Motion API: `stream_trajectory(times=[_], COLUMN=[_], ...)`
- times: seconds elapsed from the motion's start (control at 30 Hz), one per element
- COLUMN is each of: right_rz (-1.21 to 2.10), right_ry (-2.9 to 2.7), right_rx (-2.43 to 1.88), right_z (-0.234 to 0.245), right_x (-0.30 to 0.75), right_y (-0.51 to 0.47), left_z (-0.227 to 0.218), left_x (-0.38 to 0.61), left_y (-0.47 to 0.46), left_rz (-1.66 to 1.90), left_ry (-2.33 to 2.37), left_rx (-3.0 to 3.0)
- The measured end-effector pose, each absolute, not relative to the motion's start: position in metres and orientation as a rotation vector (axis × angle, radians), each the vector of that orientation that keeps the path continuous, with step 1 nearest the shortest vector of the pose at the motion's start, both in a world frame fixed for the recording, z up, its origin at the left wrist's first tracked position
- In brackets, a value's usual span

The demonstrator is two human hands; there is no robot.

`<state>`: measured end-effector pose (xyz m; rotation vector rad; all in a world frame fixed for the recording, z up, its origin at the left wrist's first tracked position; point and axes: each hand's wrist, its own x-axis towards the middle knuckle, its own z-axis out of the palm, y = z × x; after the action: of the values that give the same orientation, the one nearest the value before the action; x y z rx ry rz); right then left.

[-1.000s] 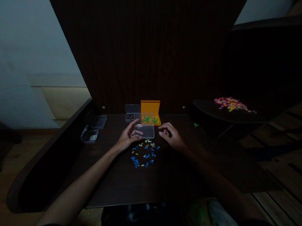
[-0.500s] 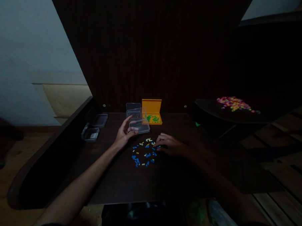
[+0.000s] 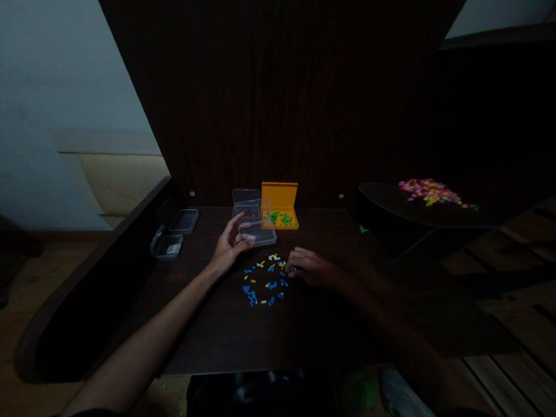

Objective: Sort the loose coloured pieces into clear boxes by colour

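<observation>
My left hand point(image 3: 231, 241) is closed on a clear plastic box point(image 3: 259, 232), its lid tilted up behind. Small blue bricks point(image 3: 250, 294) and pale yellow bricks point(image 3: 274, 257) lie scattered in a rough ring on the dark tabletop. At the right side of that ring is my right hand point(image 3: 308, 265), its fingers curled together low over the pieces. Whatever its fingertips hold is too small and dark to make out. Behind the clear box stands an open orange case point(image 3: 280, 196) with small green pieces point(image 3: 283, 219) in it.
Another clear box point(image 3: 246, 197) stands behind the held one. Two more clear cases, a rear one point(image 3: 184, 221) and a front one point(image 3: 169, 247), lie at the left by the raised side panel point(image 3: 97, 284). A heap of pink and yellow bits point(image 3: 431, 191) rests on the right ledge.
My right hand's fingers have drawn closer together at the ring's right edge. My left hand and the clear box have stayed almost still.
</observation>
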<state>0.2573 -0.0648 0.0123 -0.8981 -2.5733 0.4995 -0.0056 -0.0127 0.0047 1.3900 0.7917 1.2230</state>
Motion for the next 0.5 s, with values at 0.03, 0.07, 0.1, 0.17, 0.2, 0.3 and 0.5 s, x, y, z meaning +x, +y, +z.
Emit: stream_trajectory(times=[0.03,0.07,0.1,0.17,0.2,0.3,0.5], right_rz=[0.472,0.443,0.416,0.386,0.389,0.451,0.475], right_ry=[-2.576,-2.581,-2.587,-2.594,-2.596,-2.573,-2.422], right_rx=[-0.909,-0.925,-0.942,-0.966,-0.969,-0.964,-0.969], right_z=[0.011,0.01,0.009,0.008,0.008,0.012,0.042], right_x=[0.256,0.255,0.253,0.251,0.25,0.25,0.254], right_y=[-0.066,-0.066,-0.067,-0.067,-0.067,-0.065,-0.058], left_z=[0.005,0.004,0.004,0.005,0.005,0.006,0.006], left_x=[-0.006,-0.006,-0.006,-0.006,-0.006,-0.006,-0.003], left_y=[-0.013,-0.013,-0.013,-0.013,-0.013,-0.013,-0.016], left_rz=[1.223,1.225,1.226,1.226,1.227,1.221,1.174], left_ry=[0.792,0.793,0.795,0.801,0.805,0.802,0.789], left_rx=[1.403,1.413,1.42,1.427,1.428,1.425,1.407])
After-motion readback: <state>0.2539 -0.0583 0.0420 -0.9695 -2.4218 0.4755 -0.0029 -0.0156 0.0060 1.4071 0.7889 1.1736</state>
